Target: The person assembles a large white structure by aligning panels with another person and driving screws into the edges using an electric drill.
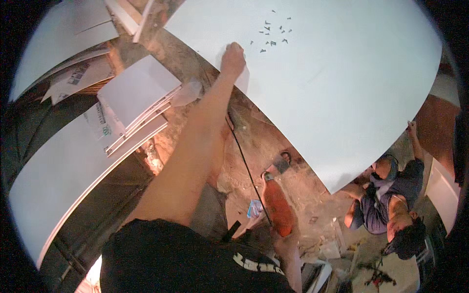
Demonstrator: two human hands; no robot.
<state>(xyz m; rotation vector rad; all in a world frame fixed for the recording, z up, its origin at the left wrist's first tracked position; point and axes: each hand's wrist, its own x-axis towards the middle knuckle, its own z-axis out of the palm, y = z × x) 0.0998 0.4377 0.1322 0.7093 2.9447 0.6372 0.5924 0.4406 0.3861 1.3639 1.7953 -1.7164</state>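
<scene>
My left hand point(233, 59), its fingers curled closed, rests on a large white board point(337, 93) near its left edge. What the fingers hold, if anything, is hidden. To the right of that hand lie several small dark screws point(267, 33), scattered on the board. My right arm point(289, 256) hangs low beside my body. At its end is a long orange-red thing point(278, 207) with a metallic tip, perhaps a power tool; the fingers of the right hand do not show clearly. A black cord point(246, 163) runs past it.
Another person point(391, 200) crouches at lower right, one hand point(412, 127) at the board's edge. Stacked white panels point(139, 90) lie at left, above a long white sheet point(63, 185). Scraps and offcuts point(330, 249) litter the dusty floor point(312, 188).
</scene>
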